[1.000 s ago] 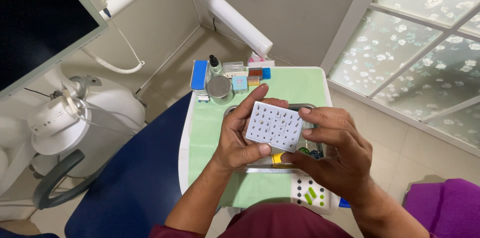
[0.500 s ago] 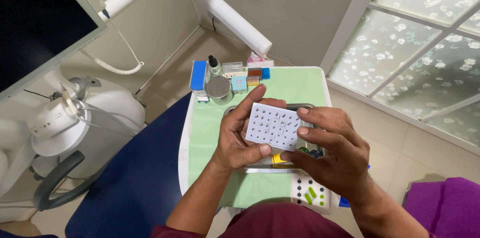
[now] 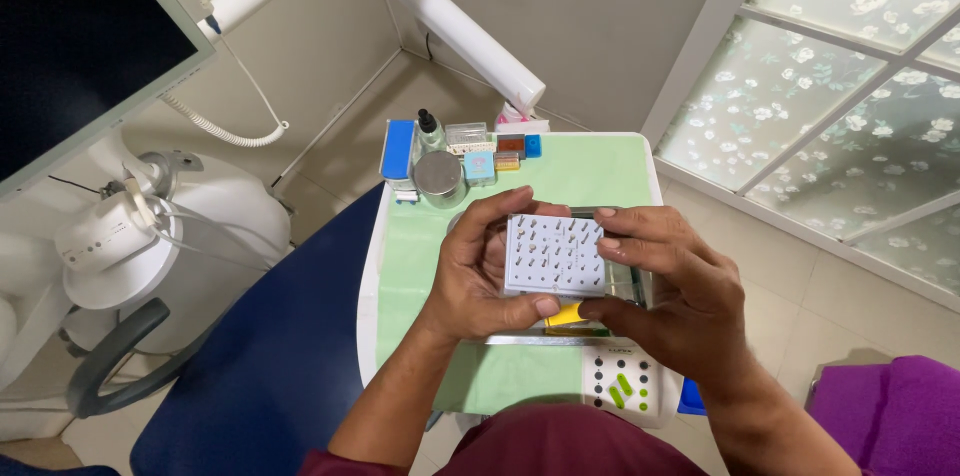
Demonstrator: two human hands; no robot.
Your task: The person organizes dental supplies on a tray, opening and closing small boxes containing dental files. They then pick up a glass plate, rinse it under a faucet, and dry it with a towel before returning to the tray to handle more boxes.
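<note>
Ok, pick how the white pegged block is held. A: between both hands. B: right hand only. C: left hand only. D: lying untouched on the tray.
A: the white pegged block sits gripped between the left hand and the right hand, raised above the green tray.

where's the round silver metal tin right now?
In the head view, the round silver metal tin sits at the far left end of the green-topped tray table, between the blue rectangular box and a small light-blue box, beyond the left hand.

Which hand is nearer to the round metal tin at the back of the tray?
Left. The left hand sits just in front of the round metal tin; the right hand is farther off to its right.
</note>
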